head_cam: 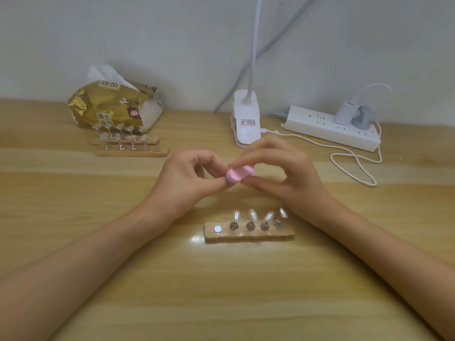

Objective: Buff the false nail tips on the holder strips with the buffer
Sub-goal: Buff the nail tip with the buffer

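Pink-and-lilac oval buffer [240,174]: my right hand [280,173] pinches it with curled fingers, my left hand [187,175] pinches its lilac end, above the rough wooden holder strip [248,236].

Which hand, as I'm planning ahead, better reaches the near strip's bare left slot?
Probably the left hand: the bare slot lies at the near strip's left end, nearer it, while the right hand pinches the buffer.

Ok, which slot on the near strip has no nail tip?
The leftmost slot on the near strip: a bare silver disc; the other four hold tips.
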A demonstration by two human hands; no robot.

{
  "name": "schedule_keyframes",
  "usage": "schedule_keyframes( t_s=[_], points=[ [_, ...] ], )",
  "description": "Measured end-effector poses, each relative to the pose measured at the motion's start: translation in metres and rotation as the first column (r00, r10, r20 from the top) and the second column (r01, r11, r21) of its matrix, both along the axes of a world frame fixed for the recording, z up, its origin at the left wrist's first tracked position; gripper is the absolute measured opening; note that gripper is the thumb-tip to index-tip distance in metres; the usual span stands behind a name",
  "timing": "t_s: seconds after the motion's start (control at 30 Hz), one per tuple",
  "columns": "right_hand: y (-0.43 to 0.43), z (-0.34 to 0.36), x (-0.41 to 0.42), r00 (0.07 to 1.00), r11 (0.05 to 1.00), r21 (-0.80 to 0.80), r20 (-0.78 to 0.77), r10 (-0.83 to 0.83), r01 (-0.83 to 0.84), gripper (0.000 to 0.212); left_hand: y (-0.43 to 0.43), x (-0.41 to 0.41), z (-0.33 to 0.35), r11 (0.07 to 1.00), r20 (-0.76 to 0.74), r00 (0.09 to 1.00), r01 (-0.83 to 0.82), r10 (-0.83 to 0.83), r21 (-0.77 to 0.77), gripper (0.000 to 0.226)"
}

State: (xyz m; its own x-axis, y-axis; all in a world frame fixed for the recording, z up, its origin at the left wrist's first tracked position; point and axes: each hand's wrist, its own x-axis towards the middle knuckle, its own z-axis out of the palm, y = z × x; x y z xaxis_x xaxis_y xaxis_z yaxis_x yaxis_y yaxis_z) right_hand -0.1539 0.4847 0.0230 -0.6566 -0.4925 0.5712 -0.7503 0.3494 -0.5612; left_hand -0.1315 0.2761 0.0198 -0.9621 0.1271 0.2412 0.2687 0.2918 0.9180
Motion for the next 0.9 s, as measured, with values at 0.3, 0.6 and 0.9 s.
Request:
schedule_keyframes(
  t_s=[0.3, 0.6, 0.9],
  points=[
    [-0.003, -0.001, 0.004, 0.998, 0.998, 0.027, -0.016, -0.057, 0.058, 0.021, -0.002, -0.001, -0.003, 1.0, -0.021, 1.0, 0.017, -0.017, -0.015, 0.015],
    [0.001, 0.002, 0.004, 0.991, 0.992, -0.035, 0.055, -0.118, 0.12, 0.017, -0.003, 0.0, -0.002, 0.999, -0.012, 0.999, 0.034, -0.034, -0.037, 0.012],
    [0.001, 0.005, 0.009, 0.996, 0.993, -0.071, 0.006, -0.093, 0.093, 0.012, -0.004, 0.0, -0.002, 0.999, -0.012, 0.999, 0.044, -0.044, -0.014, 0.013]
  ],
)
